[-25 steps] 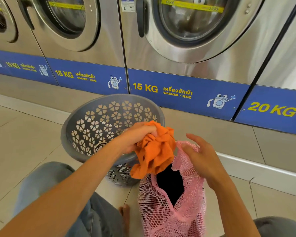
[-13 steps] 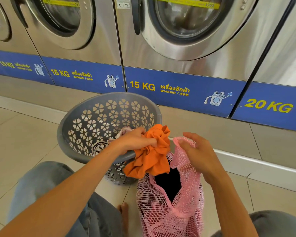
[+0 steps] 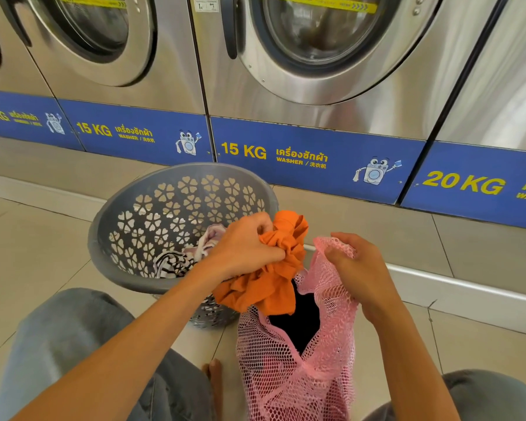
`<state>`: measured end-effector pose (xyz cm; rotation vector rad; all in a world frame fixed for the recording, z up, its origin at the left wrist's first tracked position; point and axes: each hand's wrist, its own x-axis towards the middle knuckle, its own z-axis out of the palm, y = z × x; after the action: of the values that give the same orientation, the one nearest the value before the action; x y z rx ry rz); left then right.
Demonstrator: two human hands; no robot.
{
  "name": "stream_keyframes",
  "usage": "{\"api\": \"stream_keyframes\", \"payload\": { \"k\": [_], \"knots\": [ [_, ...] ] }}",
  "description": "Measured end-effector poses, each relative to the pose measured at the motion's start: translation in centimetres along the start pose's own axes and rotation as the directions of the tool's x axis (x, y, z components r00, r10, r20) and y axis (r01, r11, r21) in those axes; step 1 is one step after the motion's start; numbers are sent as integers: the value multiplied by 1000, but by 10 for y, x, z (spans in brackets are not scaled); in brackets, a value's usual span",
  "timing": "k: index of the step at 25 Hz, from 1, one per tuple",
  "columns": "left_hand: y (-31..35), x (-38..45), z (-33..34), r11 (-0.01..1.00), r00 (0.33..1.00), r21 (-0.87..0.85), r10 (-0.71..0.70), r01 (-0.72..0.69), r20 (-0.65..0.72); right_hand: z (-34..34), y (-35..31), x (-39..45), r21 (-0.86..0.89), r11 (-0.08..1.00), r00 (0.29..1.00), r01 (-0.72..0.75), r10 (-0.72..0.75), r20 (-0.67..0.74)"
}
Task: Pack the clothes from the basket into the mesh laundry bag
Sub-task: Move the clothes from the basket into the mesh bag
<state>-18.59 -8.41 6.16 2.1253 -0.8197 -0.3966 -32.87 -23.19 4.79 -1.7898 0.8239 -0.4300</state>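
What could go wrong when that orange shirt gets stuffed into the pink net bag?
The orange garment is a loose bunch in the left hand, with folds hanging beside the mouth of the pink mesh bag, so part may spill outside. Only the right hand holds the floppy rim open; it might sag shut. The grey basket stands tilted with clothes inside, and a nudge could perhaps tip it.

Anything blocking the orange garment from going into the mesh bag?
Nothing visible. The left hand holds the orange garment at the mouth of the pink mesh bag, which the right hand holds open. A dark item already lies inside.
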Motion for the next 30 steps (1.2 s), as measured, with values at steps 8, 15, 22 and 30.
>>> {"api": "stream_keyframes", "payload": {
  "k": [8, 15, 22, 30],
  "knots": [
    [-17, -14, 56, 584, 909, -712, -118, 389, 400, -9, -4, -9, -80, 989, 978, 121, -133, -163],
    [-129, 8, 231, 794, 801, -334, -291, 508, 524, -3, 2, -13, -46, 995, 995, 93, -95, -31],
    [-75, -14, 191, 920, 549, 53, -277, 388, 789, -20, 13, -5, 3, 1000, 999, 17, -17, -36],
    [7, 37, 47, 972, 844, -105, -125, 209, 522, 8, 11, 10, 70, 992, 995, -102, 102, 5]
  ]
}}
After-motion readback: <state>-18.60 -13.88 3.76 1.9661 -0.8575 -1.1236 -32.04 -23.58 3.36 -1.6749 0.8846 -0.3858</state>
